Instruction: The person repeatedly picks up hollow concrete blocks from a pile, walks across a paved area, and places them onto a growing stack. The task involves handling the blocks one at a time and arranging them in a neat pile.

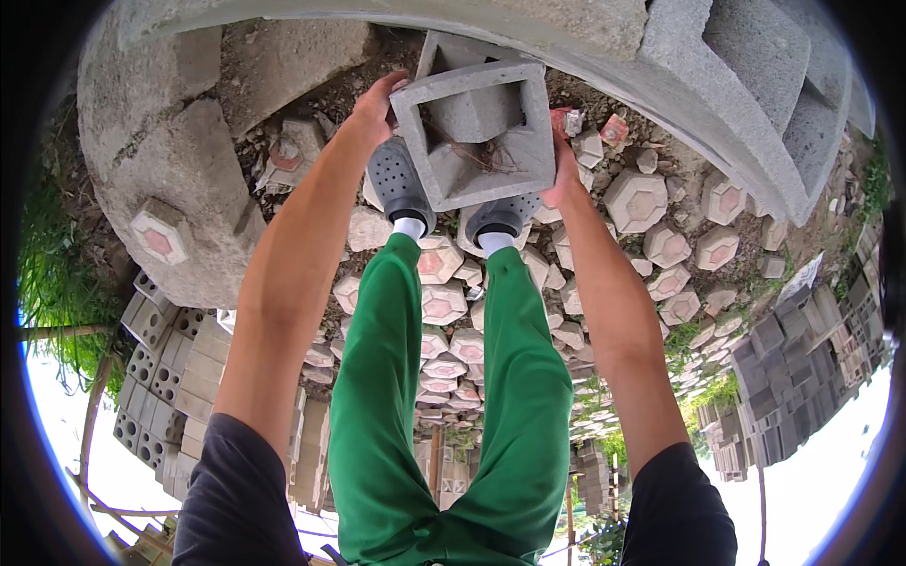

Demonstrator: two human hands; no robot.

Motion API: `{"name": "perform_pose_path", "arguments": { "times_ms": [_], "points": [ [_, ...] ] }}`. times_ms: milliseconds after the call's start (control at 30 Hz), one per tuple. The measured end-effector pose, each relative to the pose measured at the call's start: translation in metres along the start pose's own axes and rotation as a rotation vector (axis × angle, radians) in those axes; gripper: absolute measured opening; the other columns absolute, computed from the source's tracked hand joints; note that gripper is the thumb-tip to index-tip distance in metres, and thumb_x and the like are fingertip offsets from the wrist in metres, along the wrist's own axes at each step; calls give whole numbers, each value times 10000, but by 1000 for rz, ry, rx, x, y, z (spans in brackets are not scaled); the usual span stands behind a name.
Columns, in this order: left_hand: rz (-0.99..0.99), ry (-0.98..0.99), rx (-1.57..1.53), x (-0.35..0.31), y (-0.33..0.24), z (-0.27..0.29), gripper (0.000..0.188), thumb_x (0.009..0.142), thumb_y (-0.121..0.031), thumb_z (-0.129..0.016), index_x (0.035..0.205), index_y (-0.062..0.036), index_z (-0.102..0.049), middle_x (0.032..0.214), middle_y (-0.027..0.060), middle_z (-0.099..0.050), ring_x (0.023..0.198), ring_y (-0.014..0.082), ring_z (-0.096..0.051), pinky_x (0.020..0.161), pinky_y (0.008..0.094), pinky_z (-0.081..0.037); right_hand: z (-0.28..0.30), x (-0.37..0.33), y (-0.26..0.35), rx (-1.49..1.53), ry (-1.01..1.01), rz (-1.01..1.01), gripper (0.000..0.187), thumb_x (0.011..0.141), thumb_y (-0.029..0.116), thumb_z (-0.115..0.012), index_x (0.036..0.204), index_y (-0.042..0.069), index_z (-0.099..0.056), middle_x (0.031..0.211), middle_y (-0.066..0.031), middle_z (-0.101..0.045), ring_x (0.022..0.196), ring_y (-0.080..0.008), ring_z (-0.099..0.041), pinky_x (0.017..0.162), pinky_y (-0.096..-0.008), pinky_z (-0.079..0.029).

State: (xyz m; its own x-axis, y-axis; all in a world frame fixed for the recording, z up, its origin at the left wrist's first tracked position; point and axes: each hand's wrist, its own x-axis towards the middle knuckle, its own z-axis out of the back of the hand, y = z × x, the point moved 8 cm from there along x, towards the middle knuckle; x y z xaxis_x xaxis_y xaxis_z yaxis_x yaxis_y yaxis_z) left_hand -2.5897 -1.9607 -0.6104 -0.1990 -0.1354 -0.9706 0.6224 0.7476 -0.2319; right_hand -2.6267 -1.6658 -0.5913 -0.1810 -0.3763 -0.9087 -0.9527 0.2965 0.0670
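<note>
A square, hollow grey concrete block (472, 115) with sloping inner walls is between my hands, tilted a little. My left hand (377, 106) is closed on its left side, near the upper corner. On the opposite side my right hand (564, 174) grips the block lower down, its fingers partly hidden. Some dry twigs (486, 156) lie inside the hollow. Right behind the block shows part of another grey concrete piece (458, 49); whether the two touch I cannot tell. My feet, in dark grey clogs (401, 184), are just below the block and partly covered by it.
A curved concrete wall (566, 42) runs across the far side, with hollow grey concrete blocks (755, 57) at the right. Rough slabs (175, 170) lie left. Hexagonal pavers (637, 200) cover the ground unevenly. Stacked bricks (788, 368) and holed blocks (156, 368) stand at both sides.
</note>
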Motion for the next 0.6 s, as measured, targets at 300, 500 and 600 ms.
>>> {"name": "perform_pose_path", "arguments": {
  "times_ms": [300,500,600],
  "points": [
    [13,62,30,16,6,6,246,888,-255,-571,1015,-62,-657,987,92,-666,928,235,-619,860,410,-495,1,0,-2,-57,-55,-2,478,952,451,-469,1207,61,-575,1195,-103,-605,1088,-244,-575,954,-382,-439],
    [19,-32,-76,-11,23,19,297,863,-307,-579,1002,-54,-644,942,106,-662,872,265,-612,808,423,-495,3,-16,-7,-56,-120,-45,463,951,423,-506,1228,57,-573,1197,-112,-607,1081,-240,-579,932,-370,-457],
    [52,-72,-171,-36,34,33,398,839,-415,-562,1003,-62,-644,959,124,-658,877,292,-595,823,448,-472,-9,-36,-17,-61,-38,-31,446,943,411,-531,1209,57,-588,1175,-114,-616,1067,-237,-584,919,-360,-465]
  ]
}}
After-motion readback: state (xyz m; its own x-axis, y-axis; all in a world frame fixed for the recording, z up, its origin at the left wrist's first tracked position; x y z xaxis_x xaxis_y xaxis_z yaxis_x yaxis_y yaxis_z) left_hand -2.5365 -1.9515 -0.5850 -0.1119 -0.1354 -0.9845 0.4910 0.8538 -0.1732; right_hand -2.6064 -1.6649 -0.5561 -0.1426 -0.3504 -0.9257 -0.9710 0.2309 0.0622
